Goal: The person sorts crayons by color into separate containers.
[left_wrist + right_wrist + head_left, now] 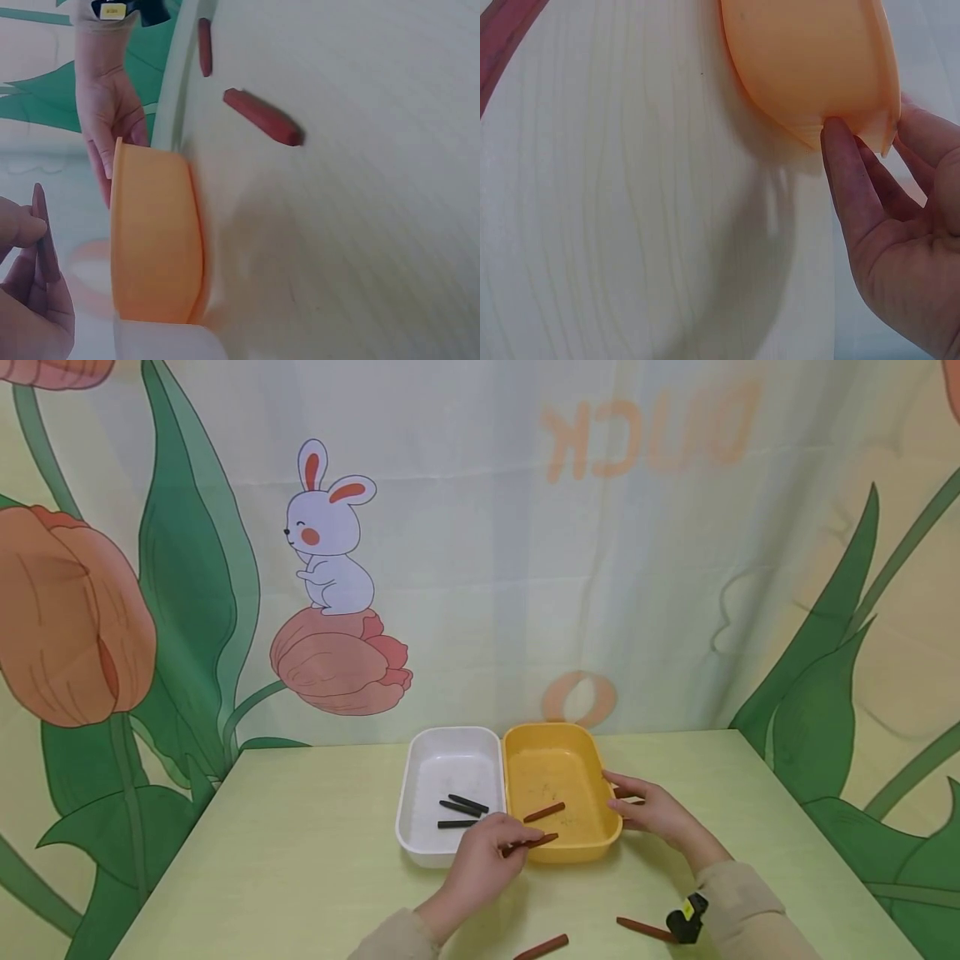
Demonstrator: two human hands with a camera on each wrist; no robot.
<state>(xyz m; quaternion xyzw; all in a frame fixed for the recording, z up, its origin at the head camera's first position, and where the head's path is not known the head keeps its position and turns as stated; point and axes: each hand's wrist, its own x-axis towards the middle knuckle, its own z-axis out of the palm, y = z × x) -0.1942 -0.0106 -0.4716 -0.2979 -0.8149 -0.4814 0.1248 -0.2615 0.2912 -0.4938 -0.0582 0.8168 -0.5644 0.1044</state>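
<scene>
My left hand (487,852) pinches a brown crayon (542,841) between thumb and fingers, over the near left part of the yellow tray (611,814). In the left wrist view the same crayon (45,232) points upward from the fingertips. At the tray's right side, my right hand (660,814) grips the rim. The right wrist view has this hand (900,217) with fingers on both sides of the tray's edge. Inside the yellow tray lies another brown crayon (544,812). Black crayons (460,808) lie in the white tray (408,827), partly hidden by my left hand.
Two more brown crayons lie on the table (300,860) in front: one crayon (543,947) near the bottom edge, another crayon (645,929) beside the right wrist's black camera (687,918). The trays stand side by side, before a printed curtain (480,568).
</scene>
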